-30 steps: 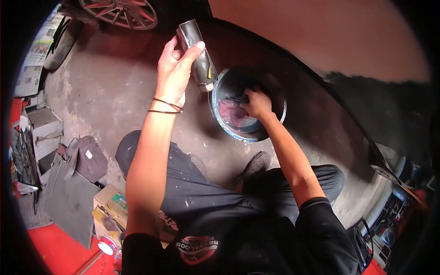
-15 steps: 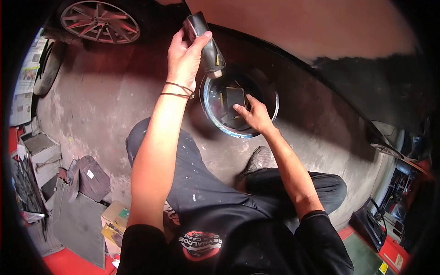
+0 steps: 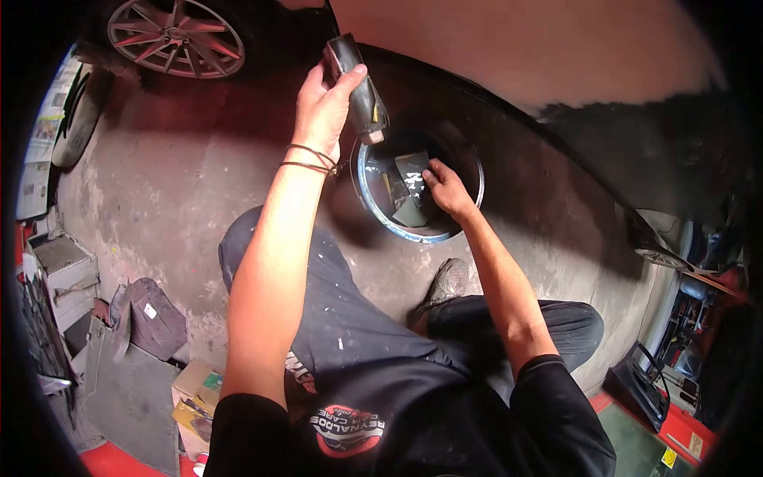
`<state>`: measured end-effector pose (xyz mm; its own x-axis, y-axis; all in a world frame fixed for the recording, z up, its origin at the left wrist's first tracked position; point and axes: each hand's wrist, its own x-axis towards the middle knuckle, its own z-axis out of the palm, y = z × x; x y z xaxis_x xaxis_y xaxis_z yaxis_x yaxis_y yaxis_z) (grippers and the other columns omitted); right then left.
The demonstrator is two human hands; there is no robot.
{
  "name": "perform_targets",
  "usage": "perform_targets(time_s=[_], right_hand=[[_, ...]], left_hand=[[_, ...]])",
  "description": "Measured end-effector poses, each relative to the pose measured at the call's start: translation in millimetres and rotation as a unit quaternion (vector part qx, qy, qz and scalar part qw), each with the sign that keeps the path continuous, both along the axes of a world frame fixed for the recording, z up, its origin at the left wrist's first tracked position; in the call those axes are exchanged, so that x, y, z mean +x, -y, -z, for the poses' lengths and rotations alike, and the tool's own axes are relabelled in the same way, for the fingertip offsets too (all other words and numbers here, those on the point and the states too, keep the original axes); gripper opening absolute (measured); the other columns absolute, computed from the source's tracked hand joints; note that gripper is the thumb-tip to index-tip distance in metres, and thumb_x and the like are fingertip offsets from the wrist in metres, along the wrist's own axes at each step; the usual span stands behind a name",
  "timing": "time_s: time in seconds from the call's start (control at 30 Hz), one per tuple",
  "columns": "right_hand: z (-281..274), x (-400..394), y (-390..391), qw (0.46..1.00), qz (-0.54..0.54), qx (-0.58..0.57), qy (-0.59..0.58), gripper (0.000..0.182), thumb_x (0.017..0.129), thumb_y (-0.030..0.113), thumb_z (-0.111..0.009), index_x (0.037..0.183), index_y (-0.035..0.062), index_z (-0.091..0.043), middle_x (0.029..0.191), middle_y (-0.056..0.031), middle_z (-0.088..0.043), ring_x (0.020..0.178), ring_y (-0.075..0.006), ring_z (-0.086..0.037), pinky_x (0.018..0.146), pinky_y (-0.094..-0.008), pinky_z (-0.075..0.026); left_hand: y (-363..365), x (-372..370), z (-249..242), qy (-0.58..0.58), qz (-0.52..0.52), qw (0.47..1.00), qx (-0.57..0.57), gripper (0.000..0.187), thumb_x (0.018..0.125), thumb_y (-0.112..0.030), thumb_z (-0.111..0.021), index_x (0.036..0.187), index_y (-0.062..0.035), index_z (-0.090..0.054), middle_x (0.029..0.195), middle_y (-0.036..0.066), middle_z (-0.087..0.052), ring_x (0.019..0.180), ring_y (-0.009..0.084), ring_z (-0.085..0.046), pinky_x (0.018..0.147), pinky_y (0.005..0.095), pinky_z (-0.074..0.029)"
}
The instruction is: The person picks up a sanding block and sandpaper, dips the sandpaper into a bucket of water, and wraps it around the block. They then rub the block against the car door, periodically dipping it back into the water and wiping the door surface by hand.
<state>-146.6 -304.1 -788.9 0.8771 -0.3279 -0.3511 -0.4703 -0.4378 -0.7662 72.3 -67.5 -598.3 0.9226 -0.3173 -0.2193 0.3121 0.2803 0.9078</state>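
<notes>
My left hand (image 3: 322,110) is closed around a dark sanding block (image 3: 362,95), which appears wrapped in black sandpaper; a pale end pokes out at its lower tip. It is held up beside the far rim of a round bucket (image 3: 420,237) on the floor. Over that bucket, my right hand (image 3: 450,193) pinches the edge of a dark sheet of sandpaper (image 3: 412,168) with pale marks on it. Another dark piece (image 3: 410,213) lies below the sheet inside the bucket. Part of the bucket's interior is hidden by the sheet and my hand.
A car body panel (image 3: 493,56) with a dark lower edge runs along the top right. A wheel (image 3: 176,37) stands at the top left. Grey panels (image 3: 131,405), a box (image 3: 195,389) and a drawer unit (image 3: 67,266) sit at left on the concrete floor (image 3: 175,199).
My right hand has raised the sandpaper sheet and turned it, so pale marks now show. The sanding block in my left hand has shifted slightly downward.
</notes>
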Motion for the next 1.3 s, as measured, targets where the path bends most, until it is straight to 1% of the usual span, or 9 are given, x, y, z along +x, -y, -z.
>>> perform_targets(time_s=[0.13, 0.27, 0.4, 0.57, 0.67, 0.77, 0.9, 1.03, 1.3], right_hand=[[-6, 3, 3, 0.986, 0.031, 0.161, -0.032, 0.058, 0.111, 0.023, -0.063, 0.159, -0.0073, -0.052, 0.162, -0.0242, -0.057, 0.153, -0.0353, -0.053, 0.127, -0.0404, -0.039], [-31, 3, -4, 0.982, 0.028, 0.184, 0.014, 0.030, 0.115, 0.018, -0.058, 0.141, 0.0046, -0.065, 0.124, -0.0003, -0.072, 0.104, -0.0099, -0.063, 0.095, -0.0313, -0.053], [-47, 10, 2, 0.962, 0.147, 0.221, -0.060, 0.066, 0.110, 0.025, -0.061, 0.164, -0.0074, -0.043, 0.164, -0.0258, -0.054, 0.150, -0.0343, -0.053, 0.117, -0.0404, -0.047], [-39, 14, -6, 0.953, 0.215, 0.190, -0.102, 0.066, 0.109, 0.031, -0.061, 0.160, -0.0096, -0.048, 0.161, -0.0270, -0.056, 0.149, -0.0361, -0.053, 0.115, -0.0427, -0.049], [-20, 14, 6, 0.976, 0.149, 0.145, -0.073, 0.038, 0.110, 0.029, -0.062, 0.134, 0.0006, -0.068, 0.125, -0.0144, -0.074, 0.119, -0.0256, -0.067, 0.098, -0.0388, -0.053], [-45, 12, -4, 0.984, -0.032, -0.172, -0.026, 0.033, 0.104, 0.026, -0.068, 0.127, 0.0015, -0.073, 0.125, -0.0216, -0.074, 0.114, -0.0338, -0.072, 0.098, -0.0398, -0.056], [-68, -5, -32, 0.978, -0.173, -0.106, 0.039, 0.026, 0.093, 0.017, -0.079, 0.116, 0.0051, -0.080, 0.108, -0.0194, -0.079, 0.102, -0.0389, -0.076, 0.094, -0.0427, -0.059], [-70, -17, -50, 0.945, -0.308, -0.099, -0.054, 0.036, 0.093, 0.016, -0.062, 0.121, 0.0204, -0.084, 0.116, -0.0173, -0.080, 0.106, -0.0393, -0.076, 0.096, -0.0488, -0.060], [-63, 22, -35, 0.918, -0.261, -0.213, -0.208, 0.059, 0.090, 0.023, -0.076, 0.146, 0.0079, -0.067, 0.153, -0.0249, -0.062, 0.132, -0.0393, -0.067, 0.111, -0.0482, -0.056]], left_hand=[[-8, 1, -6, -0.026, 0.003, 1.000, 0.001, 0.065, 0.101, -0.033, -0.083, 0.154, -0.0056, -0.058, 0.145, 0.007, -0.063, 0.144, 0.0209, -0.048, 0.129, 0.0462, -0.024], [-15, 5, -8, -0.020, 0.000, 0.999, -0.024, 0.065, 0.101, -0.033, -0.083, 0.154, -0.0051, -0.058, 0.147, 0.007, -0.062, 0.147, 0.0220, -0.045, 0.130, 0.0474, -0.021], [-11, 4, -7, -0.023, -0.008, 1.000, -0.010, 0.066, 0.100, -0.033, -0.083, 0.153, -0.0052, -0.058, 0.146, 0.007, -0.063, 0.146, 0.0224, -0.046, 0.130, 0.0497, -0.022], [-13, 6, -3, -0.005, 0.007, 1.000, 0.004, 0.067, 0.099, -0.035, -0.084, 0.153, -0.0056, -0.058, 0.147, 0.007, -0.062, 0.146, 0.0232, -0.047, 0.130, 0.0520, -0.022], [-10, 3, -4, -0.005, 0.008, 1.000, 0.003, 0.067, 0.099, -0.034, -0.084, 0.153, -0.0054, -0.058, 0.147, 0.007, -0.062, 0.145, 0.0232, -0.047, 0.129, 0.0517, -0.022], [-7, 2, -7, 0.002, 0.000, 1.000, 0.006, 0.066, 0.099, -0.034, -0.085, 0.153, -0.0055, -0.058, 0.145, 0.007, -0.063, 0.144, 0.0227, -0.048, 0.129, 0.0502, -0.024], [-3, 3, -5, 0.004, -0.021, 1.000, -0.011, 0.064, 0.097, -0.029, -0.087, 0.149, -0.0019, -0.061, 0.136, 0.007, -0.068, 0.132, 0.0190, -0.058, 0.121, 0.0403, -0.037], [-1, 6, -4, 0.009, -0.029, 1.000, -0.006, 0.062, 0.097, -0.027, -0.087, 0.147, 0.0001, -0.062, 0.132, 0.007, -0.070, 0.126, 0.0173, -0.063, 0.117, 0.0353, -0.043], [-18, -2, -15, 0.021, -0.001, 1.000, 0.018, 0.064, 0.099, -0.035, -0.084, 0.151, -0.0061, -0.060, 0.141, 0.006, -0.065, 0.139, 0.0200, -0.051, 0.126, 0.0508, -0.026]])
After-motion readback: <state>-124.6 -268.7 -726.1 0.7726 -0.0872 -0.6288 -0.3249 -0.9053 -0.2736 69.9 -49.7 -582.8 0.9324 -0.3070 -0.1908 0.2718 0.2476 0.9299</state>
